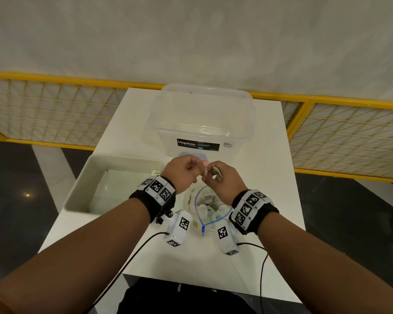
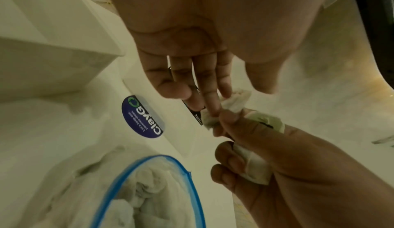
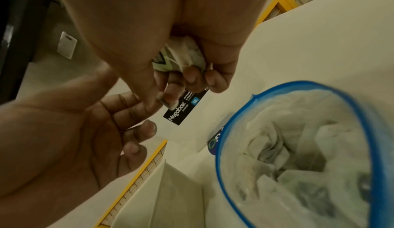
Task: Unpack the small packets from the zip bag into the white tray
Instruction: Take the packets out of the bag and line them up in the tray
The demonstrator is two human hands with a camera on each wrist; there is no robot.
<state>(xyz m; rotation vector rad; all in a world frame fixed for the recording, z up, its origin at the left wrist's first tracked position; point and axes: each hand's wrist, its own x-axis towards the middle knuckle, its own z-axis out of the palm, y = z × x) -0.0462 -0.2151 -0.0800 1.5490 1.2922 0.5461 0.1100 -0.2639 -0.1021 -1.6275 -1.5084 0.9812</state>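
The clear zip bag (image 1: 210, 206) with a blue rim lies open on the white table, with several small pale packets inside (image 3: 298, 147). Above it my right hand (image 1: 222, 180) grips a bunch of small packets (image 3: 181, 54) in its curled fingers (image 2: 230, 161). My left hand (image 1: 186, 175) meets it from the left, and its fingertips (image 2: 213, 103) pinch one crumpled packet (image 2: 234, 100) that sticks out from the right hand. The white tray (image 1: 77, 189) stands to the left of both hands. One pale packet (image 1: 156, 172) shows at its far right corner.
A clear Megabox container (image 1: 202, 123) stands just beyond the hands at the back of the table. A yellow mesh fence (image 1: 55, 109) runs behind the table. Cables trail from both wrist cameras over the table's near edge (image 1: 191, 275).
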